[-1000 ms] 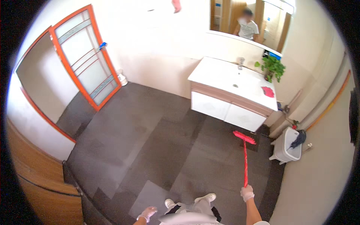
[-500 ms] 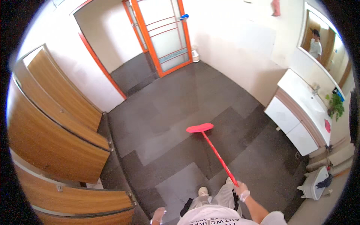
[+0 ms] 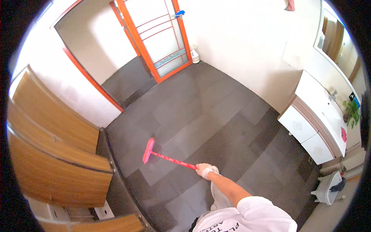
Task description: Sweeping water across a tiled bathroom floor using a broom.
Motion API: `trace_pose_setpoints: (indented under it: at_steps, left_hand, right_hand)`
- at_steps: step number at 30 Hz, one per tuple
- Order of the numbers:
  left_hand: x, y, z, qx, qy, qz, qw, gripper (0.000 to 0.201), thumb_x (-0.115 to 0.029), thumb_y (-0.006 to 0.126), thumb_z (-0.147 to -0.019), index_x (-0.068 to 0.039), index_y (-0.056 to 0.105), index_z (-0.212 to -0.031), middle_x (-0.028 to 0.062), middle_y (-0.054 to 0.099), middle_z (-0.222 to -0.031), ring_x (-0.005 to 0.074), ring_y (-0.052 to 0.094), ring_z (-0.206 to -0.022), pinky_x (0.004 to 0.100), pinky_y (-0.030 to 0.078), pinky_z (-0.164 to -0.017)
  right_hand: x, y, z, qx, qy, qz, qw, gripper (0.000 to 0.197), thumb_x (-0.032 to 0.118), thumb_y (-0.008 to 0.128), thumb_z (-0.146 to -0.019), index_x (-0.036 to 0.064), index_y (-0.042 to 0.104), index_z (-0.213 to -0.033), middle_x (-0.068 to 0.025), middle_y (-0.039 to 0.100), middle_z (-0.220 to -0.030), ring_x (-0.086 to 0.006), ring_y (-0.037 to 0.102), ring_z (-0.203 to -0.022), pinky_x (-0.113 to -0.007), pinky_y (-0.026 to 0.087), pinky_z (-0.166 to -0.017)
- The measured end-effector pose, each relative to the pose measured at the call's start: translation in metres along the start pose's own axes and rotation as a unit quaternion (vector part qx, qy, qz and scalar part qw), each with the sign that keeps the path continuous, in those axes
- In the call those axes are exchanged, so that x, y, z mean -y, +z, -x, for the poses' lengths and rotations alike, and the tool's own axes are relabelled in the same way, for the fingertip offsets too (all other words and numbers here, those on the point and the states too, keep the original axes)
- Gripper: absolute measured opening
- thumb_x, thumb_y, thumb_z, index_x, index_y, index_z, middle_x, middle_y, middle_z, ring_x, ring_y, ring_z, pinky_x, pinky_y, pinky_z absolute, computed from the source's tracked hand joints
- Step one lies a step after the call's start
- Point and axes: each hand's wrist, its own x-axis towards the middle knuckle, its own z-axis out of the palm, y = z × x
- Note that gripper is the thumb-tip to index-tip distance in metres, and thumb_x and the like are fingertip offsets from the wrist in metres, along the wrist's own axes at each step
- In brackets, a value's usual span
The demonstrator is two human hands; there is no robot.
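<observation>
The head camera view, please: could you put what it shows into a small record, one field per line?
Place: a room with a dark tiled floor
Right hand: gloved, gripping the handle of a red broom
Left hand: not in view
Broom head: left of the right hand; whether it touches the floor is hard to tell
Picture left: wood-coloured panels
Far side: orange-framed glass door, white container beside it
Picture right: washbasin cabinet, green plant, pink cloth, white tub
</observation>
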Motion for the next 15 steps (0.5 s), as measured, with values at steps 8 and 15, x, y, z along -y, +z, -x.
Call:
trace_pose_setpoints:
  at_steps: [8, 15]
  left_hand:
    - [-0.127, -0.081, -0.045, -0.01, 0.034, 0.054, 0.998, 0.033, -0.034, 0.052, -0.071, -0.008, 0.054, -0.091, 0.0031, 0.058, -0.077, 0.0125, 0.05, -0.057, 0.0248, 0.037, -0.048]
    - [-0.213, -0.114, -0.105, -0.015, 0.026, 0.168, 0.985, 0.035, -0.029, 0.049, -0.076, -0.005, 0.049, -0.102, 0.0065, 0.056, -0.092, 0.0166, 0.052, -0.086, 0.0292, 0.038, -0.075]
  right_hand:
    - [-0.172, -0.062, 0.06, 0.046, 0.249, -0.069, 0.965, 0.037, 0.037, 0.04, -0.078, 0.0061, 0.053, -0.095, -0.0168, 0.055, -0.095, -0.0301, 0.052, -0.089, -0.039, 0.04, -0.076]
    - [-0.246, -0.041, 0.244, 0.059, 0.528, -0.042, 0.846, 0.039, 0.035, 0.042, -0.074, 0.0046, 0.052, -0.096, -0.0196, 0.052, -0.098, -0.0329, 0.051, -0.09, -0.04, 0.04, -0.078]
